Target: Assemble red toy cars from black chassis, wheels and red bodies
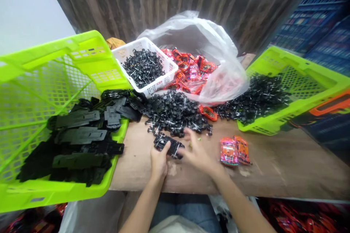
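Note:
My left hand grips a black toy car chassis, thumb on top, just above the table. Small wheel axles show across both ends of the chassis. My right hand is at the chassis's right end with its fingers spread; whether a fingertip touches it, I cannot tell. Beyond both hands spreads a heap of black wheels on metal axles. To the right of my right hand, two orange-red toy car bodies lie side by side on the table.
At left, a lime-green crate holds black chassis plates. A white basket contains wheel axles. Behind the heap, a clear plastic bag has red car bodies in it. Another green crate lies tipped at right, spilling wheels onto the wooden table.

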Motion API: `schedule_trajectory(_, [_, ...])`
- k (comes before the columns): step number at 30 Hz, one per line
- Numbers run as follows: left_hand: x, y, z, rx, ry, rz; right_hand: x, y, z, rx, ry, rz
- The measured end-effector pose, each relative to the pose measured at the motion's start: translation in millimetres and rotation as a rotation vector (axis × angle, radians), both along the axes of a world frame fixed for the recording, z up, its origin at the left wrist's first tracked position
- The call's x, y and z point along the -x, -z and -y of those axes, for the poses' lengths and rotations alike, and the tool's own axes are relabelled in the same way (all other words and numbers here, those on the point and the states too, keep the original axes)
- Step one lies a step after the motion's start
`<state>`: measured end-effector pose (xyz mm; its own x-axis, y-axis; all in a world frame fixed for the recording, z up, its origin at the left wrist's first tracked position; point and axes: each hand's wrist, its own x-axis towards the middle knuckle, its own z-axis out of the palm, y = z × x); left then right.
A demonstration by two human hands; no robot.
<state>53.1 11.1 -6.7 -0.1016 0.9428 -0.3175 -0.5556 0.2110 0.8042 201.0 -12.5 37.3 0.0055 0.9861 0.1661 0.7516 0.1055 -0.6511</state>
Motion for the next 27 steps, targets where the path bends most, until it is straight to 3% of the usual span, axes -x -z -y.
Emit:
schedule_trajectory(1, [1, -1.1, -1, 0.014, -0.002, 0.010, -17, -9.2, -21, 0.013, 0.047, 0.040])
schedule_trajectory(3, [3, -2.2, -1, 0.038, 0.001, 0.019, -55, -27.6, -68, 0.075, 0.171, 0.331])
schedule_trajectory(5, [6, -1.9, 0, 0.044, 0.018, 0.015, -88, -42.9, -109, 0.120, 0.219, 0.422])
schedule_trajectory(7, [10, -0.9, 1, 0.033, 0.036, -0.001, -111, -54.5, -135, 0.164, 0.224, 0.463])
schedule_trajectory(9, [17, -0.4, 2, 0.020, 0.040, -0.021, -122, -63.1, -139, 0.183, 0.221, 0.495])
schedule_trajectory(12, [32, -2.6, 1, 0.019, 0.011, -0.031, -119, -69.1, -105, 0.016, 0.263, 0.499])
schedule_trajectory(14, [42, -5.6, -2, 0.020, -0.012, -0.040, -101, -64.1, -61, -0.228, 0.272, 0.400])
schedule_trajectory(16, [50, -8.2, -6, 0.013, -0.030, -0.062, -72, -49.1, -10, -0.369, 0.183, 0.257])
schedule_trajectory(19, [56, -8.5, -11, -0.023, -0.044, -0.104, -16, -11.8, 58, -0.332, 0.066, 0.177])
schedule_trajectory(21, [58, -6.2, -14, -0.054, -0.038, -0.136, 14, 14.5, 87, -0.258, 0.099, 0.234])
schedule_trajectory(24, [59, -2.3, -13, -0.058, 0.015, -0.188, 36, 40.0, 95, -0.128, 0.200, 0.320])
schedule_trajectory(27, [60, -2.1, -8, -0.045, 0.107, -0.203, 37, 44.4, 77, -0.041, 0.245, 0.401])
